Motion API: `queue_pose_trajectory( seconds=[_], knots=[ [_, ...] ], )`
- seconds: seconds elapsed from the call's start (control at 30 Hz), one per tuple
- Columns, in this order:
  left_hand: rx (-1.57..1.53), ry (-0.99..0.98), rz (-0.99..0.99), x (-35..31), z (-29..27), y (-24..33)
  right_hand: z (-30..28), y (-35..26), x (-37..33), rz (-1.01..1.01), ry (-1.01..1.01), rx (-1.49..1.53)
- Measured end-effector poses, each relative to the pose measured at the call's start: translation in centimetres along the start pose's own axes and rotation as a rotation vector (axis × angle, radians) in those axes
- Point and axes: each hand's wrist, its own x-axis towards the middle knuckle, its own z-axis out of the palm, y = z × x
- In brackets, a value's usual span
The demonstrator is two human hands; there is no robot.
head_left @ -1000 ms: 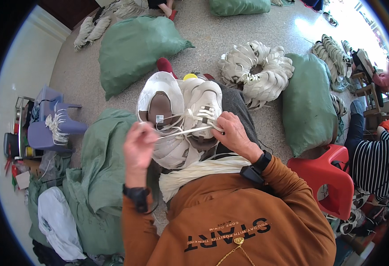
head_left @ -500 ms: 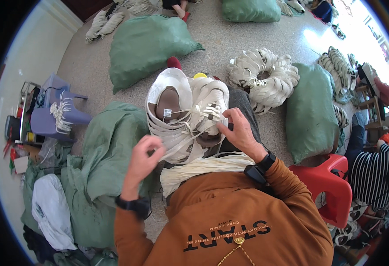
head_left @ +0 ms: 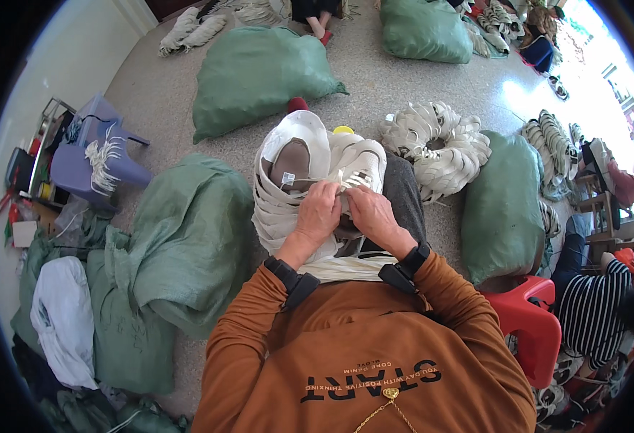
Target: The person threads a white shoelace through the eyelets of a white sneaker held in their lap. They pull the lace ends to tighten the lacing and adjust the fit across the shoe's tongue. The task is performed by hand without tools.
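Observation:
Over my lap, a white shoe (head_left: 364, 162) rests with its toe pointing away from me. My left hand (head_left: 315, 219) pinches a white shoelace (head_left: 337, 177) at the shoe's lacing. Beside it, my right hand (head_left: 376, 218) is closed at the same lacing, its fingertips almost touching the left ones. A lace seems to run between its fingers, though the hands cover part of it. Left of the shoe leans a nested stack of white shoe uppers (head_left: 270, 209), with a brown insole (head_left: 290, 164) showing in the top one. Pale loose laces (head_left: 349, 269) lie across my lap.
Ahead to the right, a ring of white shoe uppers (head_left: 447, 169) lies on the floor. Stuffed green sacks stand ahead (head_left: 259, 79) and at right (head_left: 505, 209); a slack green sack (head_left: 187, 231) sits at left. A red stool (head_left: 537, 325) and a purple chair (head_left: 97, 169) flank me. Other people sit nearby.
My left hand has moved right and forward from beside the stack to the lacing. My right hand has closed in beside it. The whole view has shifted slightly.

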Motion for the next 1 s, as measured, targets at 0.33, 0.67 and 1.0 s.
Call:
queue_pose_trajectory(
  seconds=[0.33, 0.67, 1.0],
  knots=[
    [-0.149, 0.041, -0.128, 0.5, 0.3, -0.7, 1.5, -0.4, 1.1, 0.028, 0.119, -0.021],
    [-0.226, 0.066, -0.161, -0.3, -0.6, -0.2, -10.5, 9.7, -10.8, 0.395, 0.012, -0.202],
    [-0.381, 0.036, -0.437, 3.0, -1.0, -0.7, -6.9, 6.9, -10.4, 0.179, 0.323, 0.008]
  ],
)
